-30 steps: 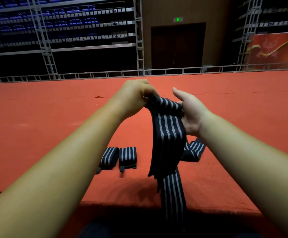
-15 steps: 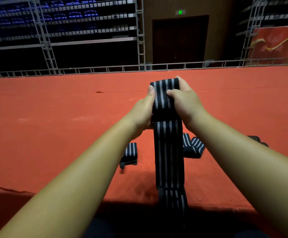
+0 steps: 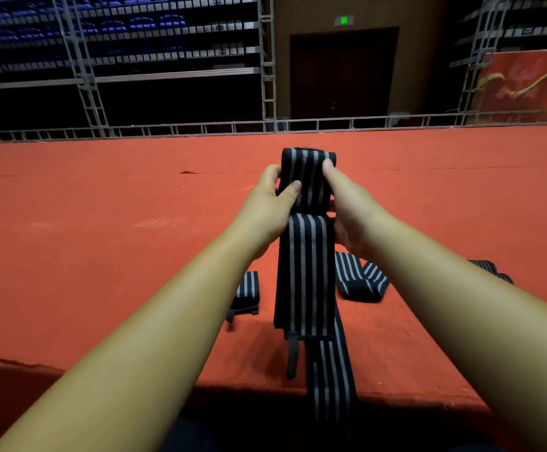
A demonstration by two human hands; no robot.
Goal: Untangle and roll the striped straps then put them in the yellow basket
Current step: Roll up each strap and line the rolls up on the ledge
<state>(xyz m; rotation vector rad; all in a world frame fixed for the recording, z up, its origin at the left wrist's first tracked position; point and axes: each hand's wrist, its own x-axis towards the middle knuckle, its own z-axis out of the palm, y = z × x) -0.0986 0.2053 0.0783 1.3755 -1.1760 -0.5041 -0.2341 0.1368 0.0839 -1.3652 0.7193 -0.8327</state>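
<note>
While the left hand (image 3: 265,213) and right hand (image 3: 352,210) each clamp a side of the part-wound roll (image 3: 308,177) raised over the red carpet (image 3: 102,239), the striped strap (image 3: 306,272) hangs limp from it to the near floor — soft, light, probably stretchy webbing, prone to spring unwound. Best held by the roll's edges, thumbs on its face — the yellow basket is not in view

My two arms stretch forward; my left hand (image 3: 264,208) and right hand (image 3: 350,207) grip the striped strap (image 3: 304,262) from both sides, thumbs in front.
</note>
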